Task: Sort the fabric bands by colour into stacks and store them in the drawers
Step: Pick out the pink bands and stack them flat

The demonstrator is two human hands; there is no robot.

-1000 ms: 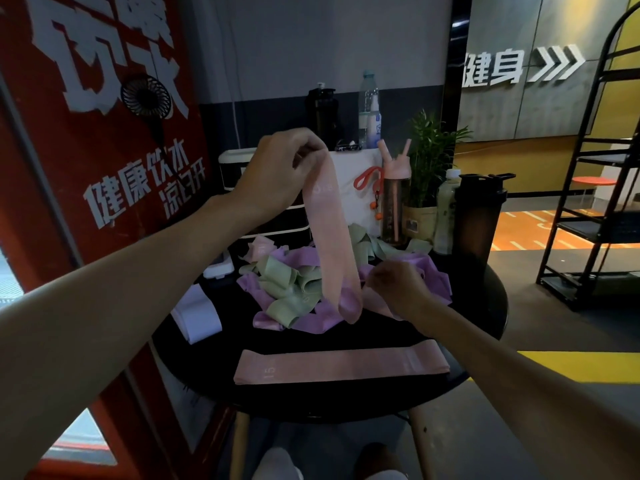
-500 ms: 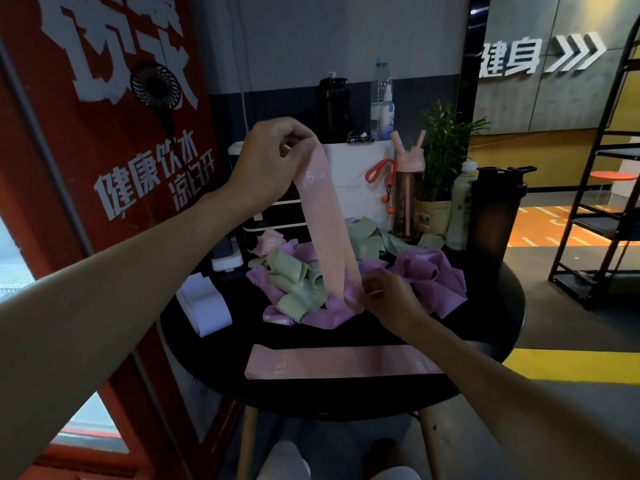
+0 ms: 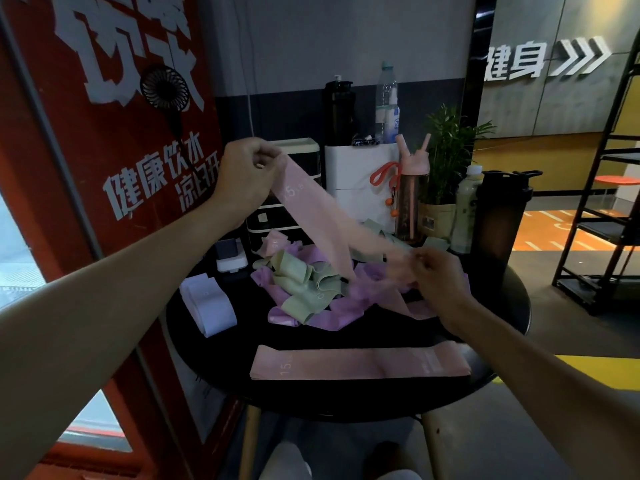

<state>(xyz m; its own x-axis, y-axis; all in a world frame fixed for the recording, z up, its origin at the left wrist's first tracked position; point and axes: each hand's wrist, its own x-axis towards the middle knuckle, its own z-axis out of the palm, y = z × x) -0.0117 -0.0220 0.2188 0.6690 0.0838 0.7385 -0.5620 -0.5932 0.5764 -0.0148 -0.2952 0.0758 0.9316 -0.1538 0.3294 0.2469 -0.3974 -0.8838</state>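
Band (image 3: 313, 213), pink, slants across mid-frame above the table (image 3: 346, 403): left hand (image 3: 247, 174) pinches its upper end, right hand (image 3: 438, 277) pinches its blurred lower end. Flat band (image 3: 360, 363), also pink, lies at lower centre, in front of the pile (image 3: 308, 287) of green and purple bands and the drawers (image 3: 268, 220).

Drawers (image 3: 275, 214) and bottles (image 3: 412, 199) wall the table (image 3: 346, 400) from 11 to 2 o'clock, a band pile (image 3: 308, 289) fills the centre, leaving a seemingly bare strip before the pink band (image 3: 360, 363) at 6 o'clock.
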